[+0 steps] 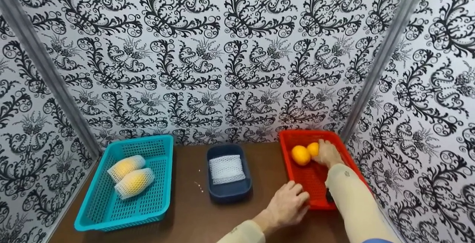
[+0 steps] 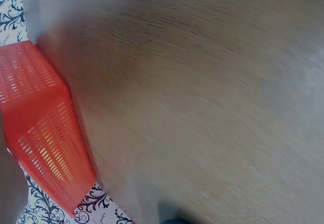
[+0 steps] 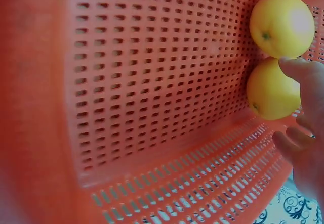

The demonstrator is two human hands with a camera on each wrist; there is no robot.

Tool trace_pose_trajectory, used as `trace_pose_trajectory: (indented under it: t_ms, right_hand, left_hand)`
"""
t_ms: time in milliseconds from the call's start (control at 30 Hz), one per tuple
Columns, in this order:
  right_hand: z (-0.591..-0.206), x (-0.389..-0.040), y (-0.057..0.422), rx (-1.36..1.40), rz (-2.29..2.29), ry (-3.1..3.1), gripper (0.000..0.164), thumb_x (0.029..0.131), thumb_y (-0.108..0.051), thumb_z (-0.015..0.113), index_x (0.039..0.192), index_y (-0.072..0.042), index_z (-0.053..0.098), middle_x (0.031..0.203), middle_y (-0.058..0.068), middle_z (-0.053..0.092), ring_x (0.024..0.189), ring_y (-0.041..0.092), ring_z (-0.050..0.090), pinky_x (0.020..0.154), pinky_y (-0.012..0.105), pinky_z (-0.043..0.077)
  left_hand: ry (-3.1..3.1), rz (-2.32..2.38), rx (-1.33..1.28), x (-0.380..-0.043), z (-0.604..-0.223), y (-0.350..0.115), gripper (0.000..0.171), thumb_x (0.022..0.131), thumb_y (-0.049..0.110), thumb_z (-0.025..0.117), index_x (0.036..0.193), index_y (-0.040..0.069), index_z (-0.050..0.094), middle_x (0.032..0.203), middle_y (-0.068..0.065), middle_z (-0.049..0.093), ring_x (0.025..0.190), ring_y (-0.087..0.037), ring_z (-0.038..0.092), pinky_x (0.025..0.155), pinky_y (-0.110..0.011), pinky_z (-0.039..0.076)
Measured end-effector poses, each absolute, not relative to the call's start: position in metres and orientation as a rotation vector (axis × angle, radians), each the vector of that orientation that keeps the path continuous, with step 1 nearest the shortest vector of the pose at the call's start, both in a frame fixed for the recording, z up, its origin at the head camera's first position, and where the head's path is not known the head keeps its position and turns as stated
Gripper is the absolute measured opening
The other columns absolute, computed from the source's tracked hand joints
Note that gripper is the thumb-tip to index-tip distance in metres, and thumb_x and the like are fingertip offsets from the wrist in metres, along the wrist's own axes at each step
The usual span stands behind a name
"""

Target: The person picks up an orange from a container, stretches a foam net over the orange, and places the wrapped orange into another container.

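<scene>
Brown wood-grain table (image 1: 189,217), small pale specks (image 1: 200,187), black-and-white scrollwork walls (image 1: 200,61), grey corner strips (image 1: 384,57)

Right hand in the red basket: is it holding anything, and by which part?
The right hand has its grip at the side of one orange fruit, thumb overlapping it, but whether it holds the fruit cannot be told.

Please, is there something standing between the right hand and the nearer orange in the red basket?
Nothing visible does. The right hand is inside the red basket, right at the nearer orange. The other orange sits on the side away from the hand, so it seems no obstacle.
</scene>
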State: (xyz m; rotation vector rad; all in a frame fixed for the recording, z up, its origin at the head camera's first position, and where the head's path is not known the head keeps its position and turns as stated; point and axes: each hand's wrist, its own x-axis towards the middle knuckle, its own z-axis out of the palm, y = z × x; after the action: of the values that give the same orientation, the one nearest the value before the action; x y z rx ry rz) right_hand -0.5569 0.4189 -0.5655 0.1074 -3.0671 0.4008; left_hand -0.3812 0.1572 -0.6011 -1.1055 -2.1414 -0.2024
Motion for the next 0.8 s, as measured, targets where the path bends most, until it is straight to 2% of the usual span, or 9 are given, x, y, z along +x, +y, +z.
trace_pose_trajectory:
  t_ms: [133,333,500,600,800]
  right_hand:
    - [-0.579,-0.555,0.416,0.164,0.345,-3.063,0.082,0.092,-0.025,0.081,0.152,0.018,0.045,0.139,0.048,0.056,0.122,0.065,0.063,0.108,0.075,0.054]
    - [-0.582,-0.551,0.414,0.102,0.412,-3.096,0.081,0.088,-0.019,0.083,0.151,0.015,0.046,0.137,0.048,0.046,0.115,0.067,0.062,0.101,0.076,0.057]
    - [-0.573,-0.555,0.411,0.100,0.498,-3.117,0.084,0.081,-0.022,0.088,0.140,0.013,0.040,0.118,0.043,0.062,0.104,0.060,0.070,0.096,0.069,0.060]
    - [-0.571,-0.559,0.414,0.106,0.474,-3.147,0.084,0.080,-0.023,0.089,0.139,0.014,0.042,0.113,0.039,0.067,0.104,0.056,0.071,0.095,0.065,0.061]
    - [-0.562,-0.566,0.412,0.137,0.409,-3.168,0.088,0.077,-0.026,0.091,0.139,0.020,0.049,0.122,0.043,0.065,0.114,0.058,0.068,0.103,0.070,0.058]
  left_hand:
    - [-2.075,-0.218,-1.101,-0.373,-0.605,0.153,0.022,0.093,0.047,0.085,0.095,0.030,0.070,0.094,0.011,0.063,0.090,-0.010,0.058,0.075,-0.017,0.042]
    - [-2.046,-0.234,-1.103,-0.368,-0.603,0.154,0.023,0.091,0.047,0.088,0.094,0.031,0.071,0.092,0.012,0.063,0.089,-0.009,0.058,0.074,-0.014,0.039]
    - [-2.063,-0.223,-1.080,-0.370,-0.599,0.156,0.023,0.092,0.047,0.088,0.094,0.032,0.072,0.092,0.012,0.063,0.091,-0.009,0.058,0.076,-0.013,0.040]
    - [-2.105,-0.214,-1.079,-0.371,-0.597,0.157,0.020,0.095,0.047,0.085,0.096,0.032,0.072,0.094,0.012,0.063,0.092,-0.009,0.058,0.078,-0.014,0.043]
    - [-2.222,-0.186,-1.073,-0.378,-0.594,0.158,0.018,0.100,0.046,0.081,0.100,0.031,0.071,0.097,0.012,0.064,0.095,-0.009,0.058,0.081,-0.016,0.047]
